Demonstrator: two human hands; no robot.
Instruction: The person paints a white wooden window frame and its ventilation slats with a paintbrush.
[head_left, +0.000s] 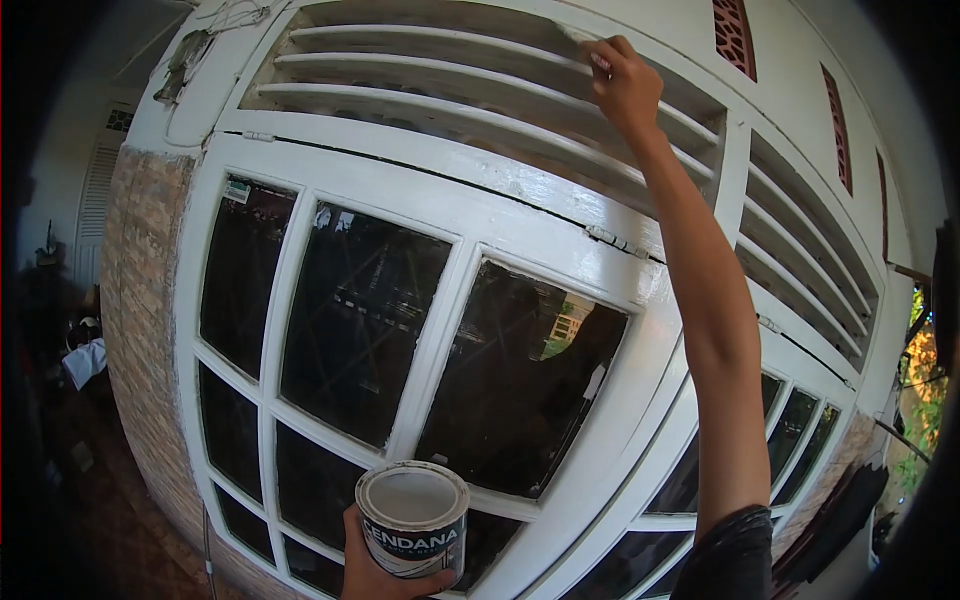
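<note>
My left hand (378, 568) is wrapped round an open paint can (415, 540) with a dark label, low in front of the window. White paint shows inside the can, and its rim is smeared. High up, my right hand (622, 82) is closed round a paintbrush (572, 33), mostly hidden by the fingers. The brush's pale tip reaches the upper edge of the white louvre vent (430, 105). My right arm stretches up across the vent and the window frame.
Below the vent is a white-framed window (460, 250) with dark panes and hinges along its top. A second louvre vent (800, 230) sits to the right. Stone-look cladding (145, 240) covers the wall at left. Loose wires (190, 70) hang at upper left.
</note>
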